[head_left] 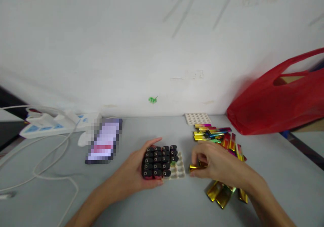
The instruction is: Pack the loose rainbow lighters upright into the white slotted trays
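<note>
My left hand [130,169] is wrapped around the left side of a white tray [181,174], its fingers along the far and near edges. Standing in rows in the tray are several black-topped pieces [157,165], each with a small ring on top and some with reddish sides below; they look like lighters. Cells on the tray's right side are bare, and one near them shows green. Just right of the tray, my right hand [210,159] pinches a shiny gold metallic casing [194,168] between thumb and fingers. More gold casings [220,194] lie under and beside my right wrist.
Coloured metallic casings [227,141] lie in a pile behind my right hand. A second white tray [197,118] rests against the wall. A red bag [278,98] stands at the right. On the left are a phone [105,141], a power strip [55,124] and loose white cables [50,177].
</note>
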Demonstrator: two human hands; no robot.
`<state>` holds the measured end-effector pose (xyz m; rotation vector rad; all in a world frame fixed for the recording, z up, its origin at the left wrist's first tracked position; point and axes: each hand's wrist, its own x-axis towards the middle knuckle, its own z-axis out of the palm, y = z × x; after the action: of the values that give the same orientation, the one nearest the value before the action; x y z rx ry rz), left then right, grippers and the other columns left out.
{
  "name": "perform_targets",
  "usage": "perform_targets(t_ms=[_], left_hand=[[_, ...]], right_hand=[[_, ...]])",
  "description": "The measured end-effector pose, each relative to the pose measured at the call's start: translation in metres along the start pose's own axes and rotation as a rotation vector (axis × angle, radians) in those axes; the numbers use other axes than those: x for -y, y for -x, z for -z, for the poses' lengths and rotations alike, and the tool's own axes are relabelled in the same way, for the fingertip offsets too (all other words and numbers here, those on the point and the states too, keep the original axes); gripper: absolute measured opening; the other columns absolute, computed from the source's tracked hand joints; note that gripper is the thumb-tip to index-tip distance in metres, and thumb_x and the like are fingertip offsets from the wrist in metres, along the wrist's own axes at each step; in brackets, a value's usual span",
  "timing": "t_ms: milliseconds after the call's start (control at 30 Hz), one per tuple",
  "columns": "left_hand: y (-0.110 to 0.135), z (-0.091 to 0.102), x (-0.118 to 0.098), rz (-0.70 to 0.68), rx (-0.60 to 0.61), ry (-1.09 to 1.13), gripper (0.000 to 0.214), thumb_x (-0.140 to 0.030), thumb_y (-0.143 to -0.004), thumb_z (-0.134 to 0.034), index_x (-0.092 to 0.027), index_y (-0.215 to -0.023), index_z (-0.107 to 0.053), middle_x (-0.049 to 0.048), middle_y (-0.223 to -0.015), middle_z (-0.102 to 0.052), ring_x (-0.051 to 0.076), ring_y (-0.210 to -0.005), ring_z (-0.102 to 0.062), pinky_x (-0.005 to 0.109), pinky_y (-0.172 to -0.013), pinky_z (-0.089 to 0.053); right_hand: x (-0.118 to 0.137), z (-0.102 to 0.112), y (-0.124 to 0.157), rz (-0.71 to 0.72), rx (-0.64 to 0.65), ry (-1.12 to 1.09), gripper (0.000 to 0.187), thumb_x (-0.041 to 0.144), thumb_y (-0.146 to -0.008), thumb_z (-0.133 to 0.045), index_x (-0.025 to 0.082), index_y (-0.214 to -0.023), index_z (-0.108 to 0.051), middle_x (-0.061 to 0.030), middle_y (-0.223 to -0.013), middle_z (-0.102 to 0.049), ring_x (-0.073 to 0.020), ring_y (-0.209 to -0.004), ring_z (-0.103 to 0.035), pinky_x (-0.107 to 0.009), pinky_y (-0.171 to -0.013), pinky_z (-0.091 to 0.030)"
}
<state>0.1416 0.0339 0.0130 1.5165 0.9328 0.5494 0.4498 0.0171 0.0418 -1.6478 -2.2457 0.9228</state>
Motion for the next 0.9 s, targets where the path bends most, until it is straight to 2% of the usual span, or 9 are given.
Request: perform_targets(t_ms=[100,200,300,367,467,567,733,833,900], left_hand=[[0.000,0.000,-0.001,0.009,-0.019,-0.017,0.105,-0.022,-0.076,-0.094,-0.033,-0.164,-0.040,0.0078,-0.136,-0.071,0.021,-0.087,-0.079,0.036,-0.083,-0.067],[0.001,-0.001,-0.001,0.018,-0.020,-0.016,0.106,-0.021,-0.076,-0.094,-0.033,-0.165,-0.039,0.0081,-0.135,-0.072,0.022,-0.087,-0.079,0.037,-0.084,-0.066],[0.001,0.000,0.000,0.010,-0.006,-0.002,0.105,-0.023,-0.077,-0.094,-0.032,-0.165,-0.038,0.0082,-0.133,-0.074,0.023,-0.089,-0.080,0.038,-0.085,-0.066],[0.001,0.000,0.001,0.005,0.000,0.009,0.106,-0.022,-0.077,-0.094,-0.032,-0.166,-0.037,0.0092,-0.134,-0.074,0.024,-0.091,-0.080,0.039,-0.085,-0.066],[0.000,0.000,0.002,0.011,-0.001,0.000,0.108,-0.021,-0.076,-0.094,-0.031,-0.167,-0.037,0.0103,-0.136,-0.073,0.023,-0.088,-0.080,0.038,-0.084,-0.066],[0.000,0.000,0.002,0.023,-0.007,-0.010,0.109,-0.021,-0.076,-0.094,-0.031,-0.168,-0.036,0.0106,-0.136,-0.073,0.023,-0.088,-0.080,0.038,-0.083,-0.066],[-0.001,0.000,0.001,0.008,-0.004,0.002,0.107,-0.020,-0.076,-0.094,-0.031,-0.166,-0.037,0.0096,-0.136,-0.071,0.022,-0.087,-0.080,0.037,-0.082,-0.067],[-0.001,0.000,-0.001,0.010,-0.018,-0.016,0.106,-0.021,-0.076,-0.095,-0.031,-0.165,-0.039,0.0088,-0.137,-0.071,0.022,-0.089,-0.080,0.037,-0.083,-0.067],[-0.001,0.000,-0.002,0.013,-0.017,-0.020,0.106,-0.021,-0.076,-0.095,-0.032,-0.165,-0.039,0.0089,-0.140,-0.070,0.022,-0.090,-0.079,0.037,-0.083,-0.067]], right_hand=[[0.001,0.004,0.003,0.036,-0.039,-0.198,0.025,0.040,-0.094,-0.084,0.023,-0.086,-0.068,0.0038,-0.073,-0.062,-0.0149,-0.065,-0.054,-0.028,-0.060,-0.036],[0.000,0.005,0.003,0.066,-0.067,-0.485,0.024,0.039,-0.101,-0.079,0.023,-0.092,-0.063,0.0048,-0.074,-0.061,-0.0133,-0.065,-0.052,-0.025,-0.058,-0.037],[-0.002,0.002,0.000,0.076,-0.023,-0.800,0.026,0.042,-0.100,-0.082,0.024,-0.094,-0.064,0.0064,-0.067,-0.059,-0.0111,-0.058,-0.049,-0.023,-0.053,-0.034],[-0.002,-0.002,-0.003,0.027,-0.003,-0.990,0.028,0.046,-0.099,-0.084,0.023,-0.097,-0.068,0.0057,-0.065,-0.062,-0.0094,-0.052,-0.047,-0.022,-0.050,-0.032],[0.005,-0.007,-0.009,-0.068,-0.117,-1.259,0.034,0.051,-0.097,-0.085,0.019,-0.108,-0.077,0.0040,-0.067,-0.063,-0.0069,-0.051,-0.045,-0.019,-0.048,-0.031],[0.014,-0.011,-0.014,-0.091,-0.213,-1.487,0.041,0.048,-0.092,-0.091,0.016,-0.116,-0.081,0.0018,-0.075,-0.064,-0.0065,-0.059,-0.049,-0.017,-0.054,-0.041],[0.021,-0.016,-0.016,-0.053,-0.119,-1.634,0.035,0.035,-0.090,-0.093,0.017,-0.117,-0.079,-0.0034,-0.090,-0.073,-0.0107,-0.074,-0.062,-0.020,-0.068,-0.053],[0.023,-0.021,-0.016,0.023,-0.099,-1.576,0.020,0.032,-0.094,-0.085,0.020,-0.104,-0.073,-0.0010,-0.080,-0.070,-0.0130,-0.071,-0.063,-0.023,-0.068,-0.054],[0.026,-0.023,-0.016,0.038,-0.101,-1.542,0.016,0.031,-0.095,-0.080,0.022,-0.099,-0.067,0.0017,-0.073,-0.065,-0.0133,-0.064,-0.059,-0.023,-0.060,-0.050]])
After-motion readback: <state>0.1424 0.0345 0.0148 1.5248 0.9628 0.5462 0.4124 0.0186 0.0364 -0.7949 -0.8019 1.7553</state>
